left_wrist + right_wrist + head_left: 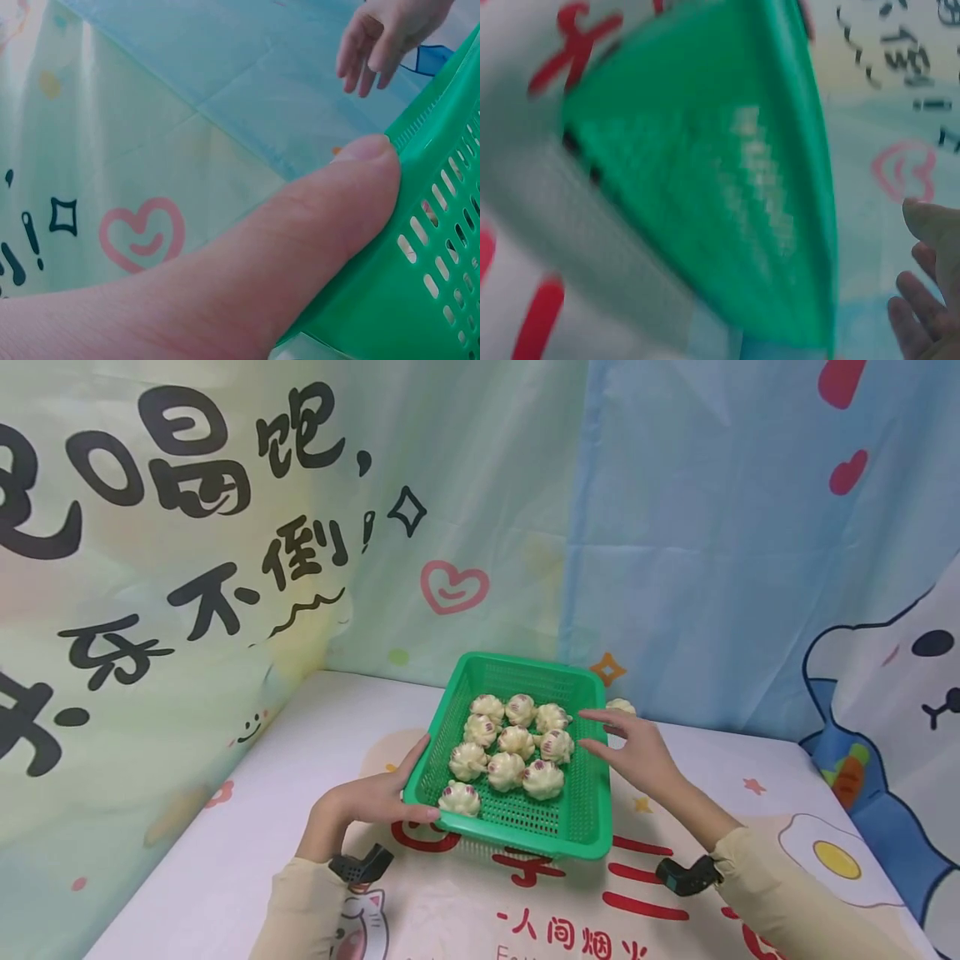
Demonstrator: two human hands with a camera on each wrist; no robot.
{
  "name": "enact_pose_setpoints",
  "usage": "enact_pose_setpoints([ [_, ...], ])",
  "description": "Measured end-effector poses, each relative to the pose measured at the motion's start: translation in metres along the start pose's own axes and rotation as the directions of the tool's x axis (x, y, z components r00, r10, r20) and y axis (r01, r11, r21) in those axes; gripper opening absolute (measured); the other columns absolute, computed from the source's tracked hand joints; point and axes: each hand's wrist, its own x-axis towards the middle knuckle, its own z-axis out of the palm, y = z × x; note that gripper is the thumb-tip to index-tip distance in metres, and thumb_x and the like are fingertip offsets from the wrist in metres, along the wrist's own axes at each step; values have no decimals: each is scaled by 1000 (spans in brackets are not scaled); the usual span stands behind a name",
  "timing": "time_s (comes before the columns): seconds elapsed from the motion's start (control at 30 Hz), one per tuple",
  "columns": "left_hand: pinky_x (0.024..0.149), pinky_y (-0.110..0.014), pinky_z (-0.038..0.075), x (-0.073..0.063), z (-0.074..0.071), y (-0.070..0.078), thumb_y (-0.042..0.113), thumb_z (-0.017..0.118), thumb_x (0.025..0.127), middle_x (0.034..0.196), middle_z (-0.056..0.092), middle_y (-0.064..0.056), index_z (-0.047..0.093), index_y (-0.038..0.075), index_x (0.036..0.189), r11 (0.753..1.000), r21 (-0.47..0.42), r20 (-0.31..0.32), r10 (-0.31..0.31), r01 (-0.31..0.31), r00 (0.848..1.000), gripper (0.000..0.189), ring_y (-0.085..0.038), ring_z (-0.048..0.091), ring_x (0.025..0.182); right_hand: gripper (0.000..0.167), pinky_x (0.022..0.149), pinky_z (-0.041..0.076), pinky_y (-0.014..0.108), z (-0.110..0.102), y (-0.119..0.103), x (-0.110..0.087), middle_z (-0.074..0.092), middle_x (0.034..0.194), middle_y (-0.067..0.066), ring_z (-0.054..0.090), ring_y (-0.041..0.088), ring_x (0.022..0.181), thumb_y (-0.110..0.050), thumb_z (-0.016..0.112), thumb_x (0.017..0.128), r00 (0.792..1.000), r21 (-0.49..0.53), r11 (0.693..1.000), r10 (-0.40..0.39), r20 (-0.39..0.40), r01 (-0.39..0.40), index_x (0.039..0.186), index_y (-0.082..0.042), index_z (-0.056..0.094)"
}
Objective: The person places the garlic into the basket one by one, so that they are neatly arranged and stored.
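A green plastic basket (585, 839) with slotted walls holds several pale yellow, pleated items (506, 772) with reddish-purple specks, like small flower-shaped buns. At its near left corner my left hand (378, 792) grips the rim, thumb along the front edge and fingers on the left side. The left wrist view shows one digit (300, 225) of that hand against the green wall. Over the right rim hovers my right hand (636, 750), its fingers spread and apart from the basket in the right wrist view. Another pale pleated item (621, 705) lies beyond the basket, partly hidden by this hand.
A pale ribbed thing (480, 850) shows under the basket's front edge. The printed tablecloth (435, 910) meets a cloth backdrop (675, 543) behind and at the left. Dark camera bands (686, 875) sit on both wrists.
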Motion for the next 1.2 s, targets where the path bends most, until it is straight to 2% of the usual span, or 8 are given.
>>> enact_pose_setpoints([
  [0.17, 107, -48, 34, 0, -4, -2, 53, 67, 82, 161, 4, -5, -18, 31, 150, 1000, 0, -8, 6, -6, 1000, 111, -26, 29, 140, 48, 87, 47, 56, -9, 35, 1, 62, 125, 14, 59, 36, 111, -18, 75, 81, 993, -166, 984, -80, -84, 65, 127, -12, 62],
  [0.37, 107, -50, 33, 1, -5, -2, 54, 66, 82, 160, 8, -7, -18, 31, 150, 1000, -6, -6, 7, -8, 1000, 111, -27, 29, 140, 49, 88, 45, 57, -13, 71, 1, 62, 126, 16, 56, 37, 115, -17, 76, 80, 989, -245, 965, -116, -94, 90, 126, -8, 62],
  [0.43, 105, -48, 35, 0, -5, -2, 54, 67, 82, 157, 22, -10, -18, 32, 150, 1000, -8, -3, 1, -1, 1000, 111, -24, 39, 132, 50, 89, 45, 58, -14, 81, 1, 60, 127, 17, 55, 38, 116, -16, 77, 79, 991, -257, 962, -114, -76, 91, 126, -7, 61],
  [0.5, 101, -45, 37, 1, -5, -2, 55, 67, 81, 146, 41, -12, -18, 33, 150, 1000, -7, 2, -11, 11, 1000, 111, -21, 48, 121, 53, 90, 44, 58, -15, 89, 3, 58, 131, 17, 53, 39, 118, -15, 76, 80, 994, -274, 958, -96, -45, 80, 129, -7, 59],
  [0.63, 94, -40, 39, 2, -4, -3, 58, 67, 80, 136, 51, -13, -18, 35, 150, 1000, -3, 9, -20, 20, 1000, 112, -18, 52, 103, 59, 92, 42, 59, -19, 103, 7, 51, 137, 19, 48, 41, 123, -14, 75, 81, 998, -315, 948, -50, 31, 57, 135, -7, 53],
  [0.73, 97, -41, 39, 2, -3, -4, 58, 66, 80, 143, 45, -13, -18, 35, 150, 1000, -3, 5, -17, 17, 1000, 112, -17, 52, 107, 60, 93, 41, 59, -21, 111, 11, 49, 139, 19, 47, 42, 123, -13, 74, 81, 997, -322, 944, -44, 66, 63, 136, -6, 51],
  [0.93, 102, -45, 37, 1, -2, -4, 57, 67, 80, 132, 56, -12, -18, 34, 150, 1000, -6, -6, -15, 15, 1000, 113, -17, 54, 113, 60, 94, 40, 59, -21, 124, 23, 49, 139, 20, 46, 43, 124, -11, 75, 81, 994, -297, 951, -63, 93, 89, 136, -4, 51],
  [1.2, 98, -43, 40, 0, -1, -2, 58, 67, 80, 135, 53, -14, -20, 33, 149, 1000, -28, 20, -9, 9, 1000, 114, -15, 58, 102, 60, 97, 36, 61, -22, 142, 31, 44, 142, 24, 39, 46, 128, -5, 73, 81, 990, -245, 967, -34, 137, 68, 136, -1, 50],
])
